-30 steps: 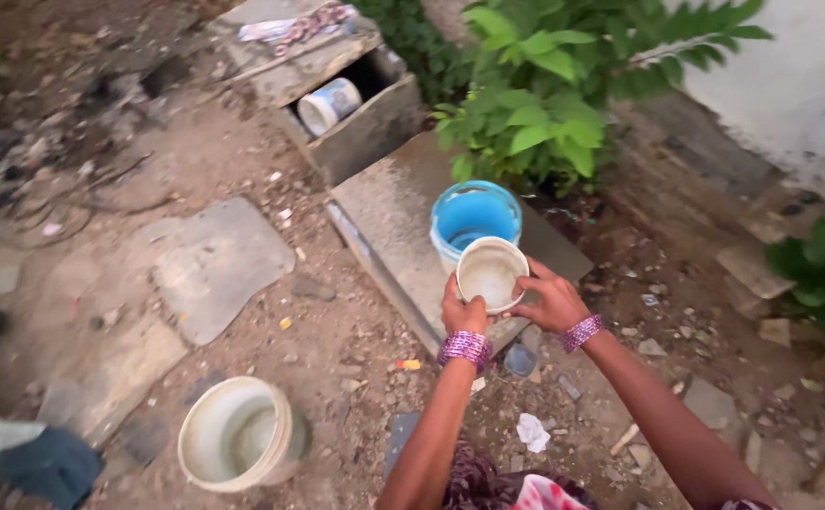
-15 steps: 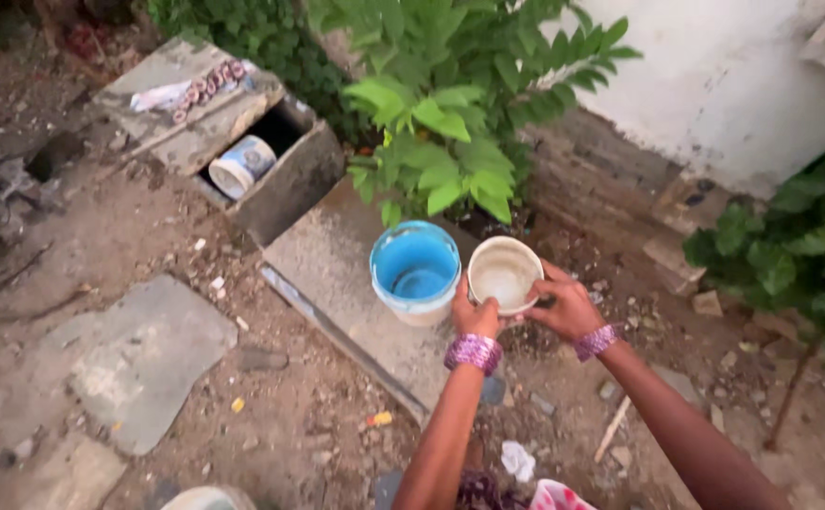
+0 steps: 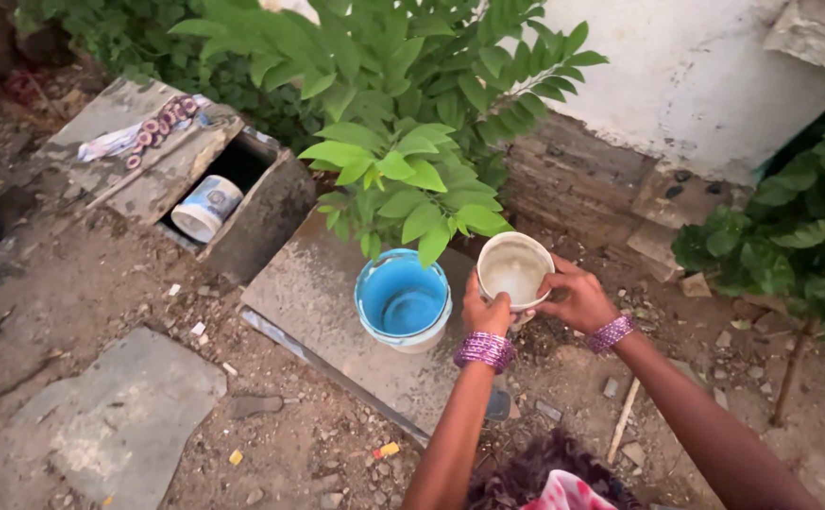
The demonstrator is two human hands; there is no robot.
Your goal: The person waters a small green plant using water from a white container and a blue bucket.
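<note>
**Cream bowl carried right of the blue bucket**

Since the earlier frames, both hands have carried the cream bowl rightward, off the blue bucket and over the dirt beside the concrete slab.

Head view: left hand and right hand clasp the bowl's rim, fingers curled closed on it. Bowl looks nearly empty, its inside chalky and stained; any emptying seems done, setting down remains. The bucket is smooth plastic, round, holding shallow water, just left of the bowl.
</note>
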